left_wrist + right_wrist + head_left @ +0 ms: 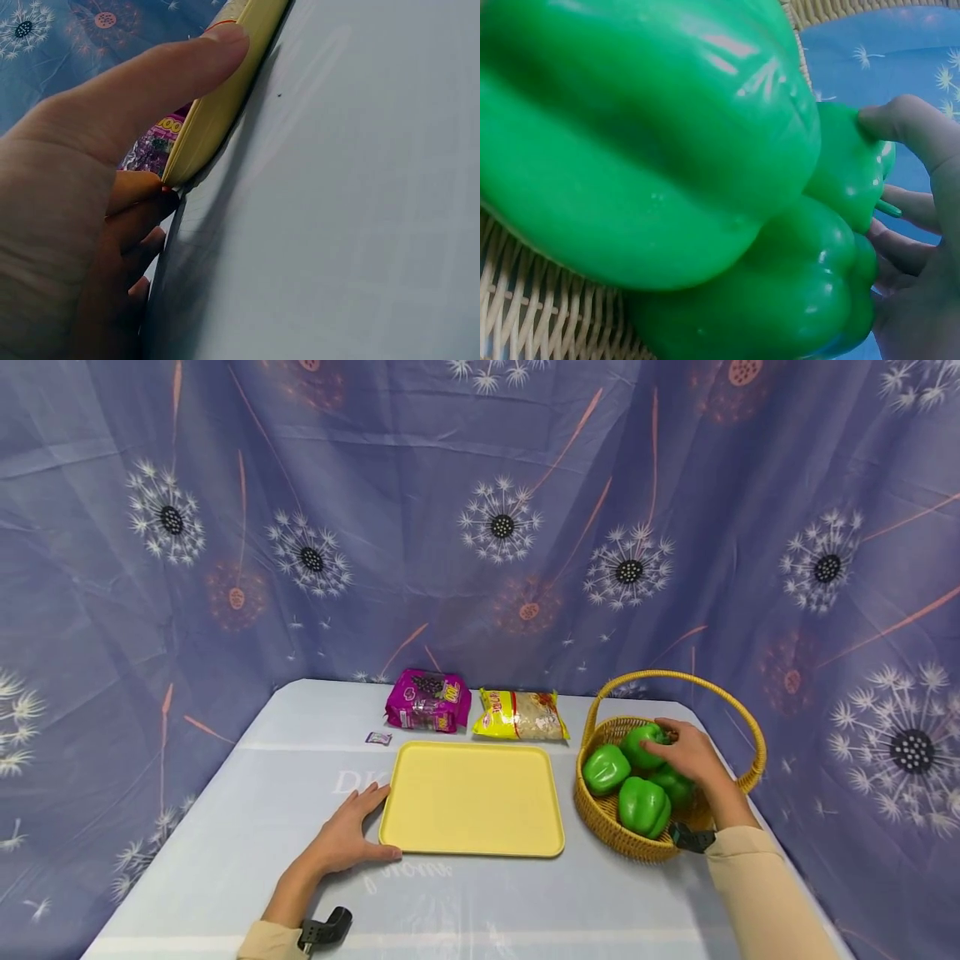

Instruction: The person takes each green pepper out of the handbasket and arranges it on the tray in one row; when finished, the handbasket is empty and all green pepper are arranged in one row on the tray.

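My left hand (348,835) rests at the near left corner of a yellow tray (472,797), its fingers spread along the left edge. Its thumb (202,56) lies against the tray's near rim. On the right, my right hand (693,756) reaches into a wicker basket (607,827) of green bell peppers. It grips the rear bell pepper (637,747), thumb on one side and fingers by the stem end. Another bell pepper (606,770) sits to its left, one (643,807) in front and one (673,785) partly beneath the hand.
Behind the tray lie a purple snack bag (427,702) and a yellow food packet (521,716). A small purple sachet (378,738) is near the tray's far left corner. The basket's tall handle (675,675) arches over the peppers. A patterned curtain (420,527) hangs behind the table.
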`<state>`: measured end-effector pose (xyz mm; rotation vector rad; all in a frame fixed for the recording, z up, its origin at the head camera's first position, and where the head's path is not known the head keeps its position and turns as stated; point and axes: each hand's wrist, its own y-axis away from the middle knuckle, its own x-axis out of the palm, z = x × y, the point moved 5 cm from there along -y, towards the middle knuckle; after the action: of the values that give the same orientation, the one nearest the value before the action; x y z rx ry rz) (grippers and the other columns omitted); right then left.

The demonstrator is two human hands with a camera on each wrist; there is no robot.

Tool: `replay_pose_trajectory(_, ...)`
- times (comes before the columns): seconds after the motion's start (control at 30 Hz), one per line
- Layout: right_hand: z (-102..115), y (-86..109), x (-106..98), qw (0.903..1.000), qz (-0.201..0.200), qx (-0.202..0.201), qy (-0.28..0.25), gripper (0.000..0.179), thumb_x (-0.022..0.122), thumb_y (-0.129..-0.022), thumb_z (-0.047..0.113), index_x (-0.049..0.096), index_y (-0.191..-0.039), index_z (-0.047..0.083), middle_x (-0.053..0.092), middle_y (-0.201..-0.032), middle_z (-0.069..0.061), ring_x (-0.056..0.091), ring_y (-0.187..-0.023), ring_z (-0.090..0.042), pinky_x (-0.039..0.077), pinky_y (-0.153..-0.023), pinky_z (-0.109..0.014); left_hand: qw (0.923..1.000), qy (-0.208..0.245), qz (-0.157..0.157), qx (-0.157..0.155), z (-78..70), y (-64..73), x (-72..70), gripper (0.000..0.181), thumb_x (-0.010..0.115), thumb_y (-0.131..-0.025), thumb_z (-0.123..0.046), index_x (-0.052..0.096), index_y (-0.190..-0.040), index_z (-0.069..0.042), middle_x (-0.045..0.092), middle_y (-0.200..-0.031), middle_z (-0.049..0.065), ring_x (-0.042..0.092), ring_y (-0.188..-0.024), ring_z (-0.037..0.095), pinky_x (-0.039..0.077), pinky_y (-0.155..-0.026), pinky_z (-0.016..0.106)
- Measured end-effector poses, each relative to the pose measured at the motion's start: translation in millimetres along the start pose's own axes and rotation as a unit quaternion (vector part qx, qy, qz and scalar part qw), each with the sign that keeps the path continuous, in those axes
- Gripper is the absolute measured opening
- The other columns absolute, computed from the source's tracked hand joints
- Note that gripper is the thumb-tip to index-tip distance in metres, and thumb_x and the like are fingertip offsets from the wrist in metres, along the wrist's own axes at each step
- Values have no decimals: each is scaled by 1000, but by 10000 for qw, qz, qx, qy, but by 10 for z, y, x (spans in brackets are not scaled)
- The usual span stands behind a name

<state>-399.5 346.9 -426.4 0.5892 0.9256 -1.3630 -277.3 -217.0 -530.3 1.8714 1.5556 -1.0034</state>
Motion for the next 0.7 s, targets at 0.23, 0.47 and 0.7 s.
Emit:
replay_pose_trajectory(0.23, -8, 53, 1, 9998, 10, 22, -182, 79, 63, -89, 51, 41, -143, -3, 42, -136, -33, 45, -117, -51, 44, -90, -63, 9999, -18, -58, 90, -6, 11, 11, 116, 79, -57, -69, 37, -149, -12, 34, -152, 14, 23, -141, 33, 15, -115, 55)
replay_pose_trajectory(0.47, -30, 90, -2, 9993, 40, 72, -368, 78, 62, -89, 52, 40, -146, 4, 40, -141, -30, 43, -121, -51, 42, -92, -65, 9999, -70, -51, 130, -53, -8, -13, 114, 79, -59, -68, 38, -149, -12, 33, -152, 14, 22, -141, 37, 18, -113, 58)
replay_pose_trajectory(0.7, 73, 27, -11, 9968, -169, -210, -748, 62, 61, -92, 47, 48, -142, 15, 43, -140, -25, 45, -121, -49, 46, -88, -63, 9999, -38, -84, -46, -37, 23, -22, 114, 79, -58, -69, 37, -150, -16, 32, -153, 13, 19, -141, 40, 20, -110, 62)
